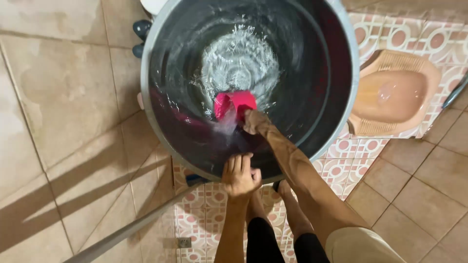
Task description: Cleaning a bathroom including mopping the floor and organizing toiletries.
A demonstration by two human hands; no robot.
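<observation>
Inside the tub [161, 63], right hand [254, 122] grip closed on red scoop [235, 104]; left hand [240, 176] grips rim.

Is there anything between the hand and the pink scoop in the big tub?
Nothing visible. The right hand already reaches down inside the grey tub and grips the pink scoop at the splashing water. The left hand rests on the tub's near rim, apart from the scoop.

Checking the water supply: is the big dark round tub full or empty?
Partly filled. Churned, foamy water covers the bottom of the big dark round tub, well below its rim, where the right hand dips a pink scoop.
</observation>
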